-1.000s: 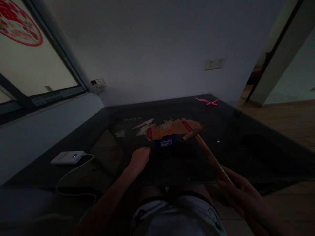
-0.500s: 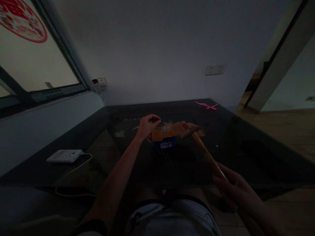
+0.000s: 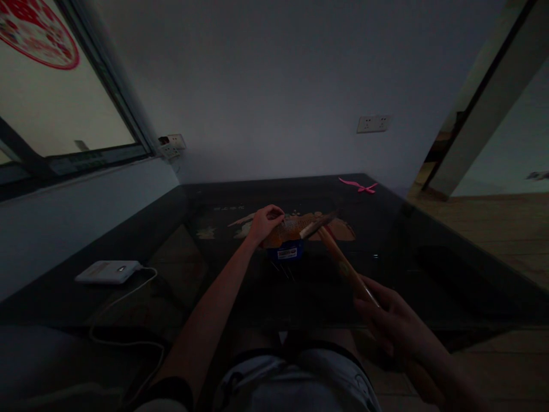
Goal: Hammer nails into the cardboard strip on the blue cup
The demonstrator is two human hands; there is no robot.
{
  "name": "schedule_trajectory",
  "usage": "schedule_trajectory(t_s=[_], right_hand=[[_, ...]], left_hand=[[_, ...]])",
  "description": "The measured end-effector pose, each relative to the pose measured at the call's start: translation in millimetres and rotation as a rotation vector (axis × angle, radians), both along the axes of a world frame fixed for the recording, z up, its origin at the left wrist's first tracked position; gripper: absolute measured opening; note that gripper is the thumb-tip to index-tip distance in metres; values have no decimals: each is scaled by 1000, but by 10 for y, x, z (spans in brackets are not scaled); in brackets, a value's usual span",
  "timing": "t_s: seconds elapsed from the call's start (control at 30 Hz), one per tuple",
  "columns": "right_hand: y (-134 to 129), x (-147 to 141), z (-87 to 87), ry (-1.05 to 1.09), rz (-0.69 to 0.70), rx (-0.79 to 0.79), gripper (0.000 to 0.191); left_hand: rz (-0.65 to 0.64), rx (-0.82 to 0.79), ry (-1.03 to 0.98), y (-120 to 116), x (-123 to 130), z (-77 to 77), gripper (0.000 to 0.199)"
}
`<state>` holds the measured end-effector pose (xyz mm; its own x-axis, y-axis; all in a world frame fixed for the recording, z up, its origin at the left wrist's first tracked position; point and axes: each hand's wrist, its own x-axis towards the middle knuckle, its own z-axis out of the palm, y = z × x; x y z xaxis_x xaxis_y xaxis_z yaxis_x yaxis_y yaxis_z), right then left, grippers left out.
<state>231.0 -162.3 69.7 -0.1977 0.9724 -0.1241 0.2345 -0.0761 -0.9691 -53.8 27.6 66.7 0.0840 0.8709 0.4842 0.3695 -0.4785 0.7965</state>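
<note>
In the head view my right hand (image 3: 386, 312) is wrapped round the wooden handle of a hammer (image 3: 347, 269). The hammer's dark head is at the upper end of the handle, over the right part of a flattened orange and tan piece (image 3: 291, 228), which looks like cardboard. Beneath that piece a small blue box (image 3: 287, 252) with a white label shows its front side. My left hand (image 3: 266, 223) is over the piece's left part, thumb and fingers pinched together. Whatever lies between those fingertips is too small and dark to name.
These things lie on a dark, shiny table (image 3: 334, 300). A white power bank (image 3: 109, 272) with a cable is at the left, and a pink ribbon-like strip (image 3: 360, 186) at the far right. Small light bits (image 3: 206, 233) lie left of the cardboard. A wall stands behind.
The hammer and my right hand have shifted left, bringing its head nearer my left hand. My left hand has moved slightly right and down, still pinched. The camera view has shifted a little.
</note>
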Motion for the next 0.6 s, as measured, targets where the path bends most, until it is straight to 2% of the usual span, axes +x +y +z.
schedule_trajectory(t_s=[0.13,0.27,0.47,0.6], right_hand=[[93,-74,123,18,52,84,55],[199,-148,287,-17,88,79,56],[409,-264,709,-74,174,162,59],[635,-363,910,-126,302,263,49]], left_hand=[[8,43,51,3,-6,-14,12],[1,43,122,-14,-6,-17,11],[16,-14,93,-10,12,-19,10],[31,-48,95,0,6,-26,10]])
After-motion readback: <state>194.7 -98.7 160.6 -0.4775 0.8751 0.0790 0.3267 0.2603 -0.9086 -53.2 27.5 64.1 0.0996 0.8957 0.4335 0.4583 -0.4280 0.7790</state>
